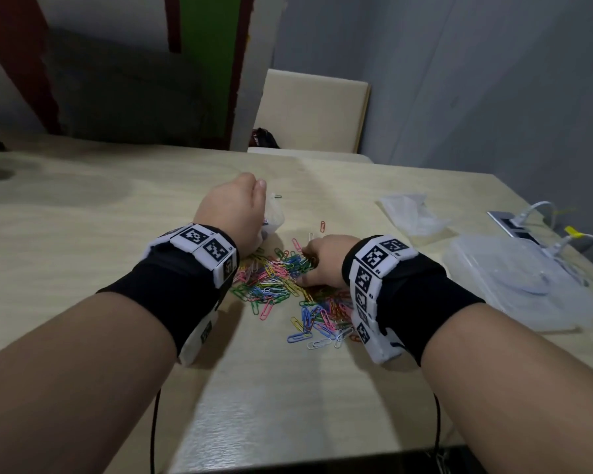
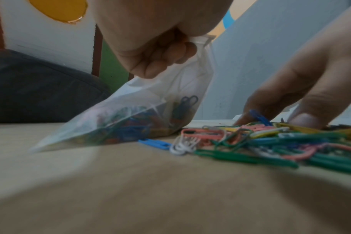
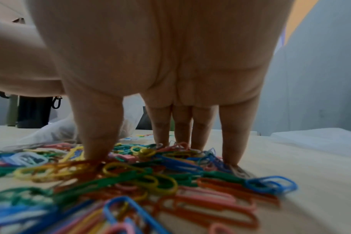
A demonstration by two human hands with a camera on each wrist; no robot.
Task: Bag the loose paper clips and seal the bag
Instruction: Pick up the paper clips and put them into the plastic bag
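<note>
Pale wooden table, grey wall

clips: many, coloured, spread loose on table, near edge of pile just beside bag | bag: clear plastic, partly filled with clips, mouth held up and gathered, bottom rested on table, body tilted | seal state cannot be told

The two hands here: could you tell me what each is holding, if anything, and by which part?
The left hand grips the clear bag by its gathered top edge. The right hand holds nothing yet; its fingertips press down into the loose paper clips.
</note>
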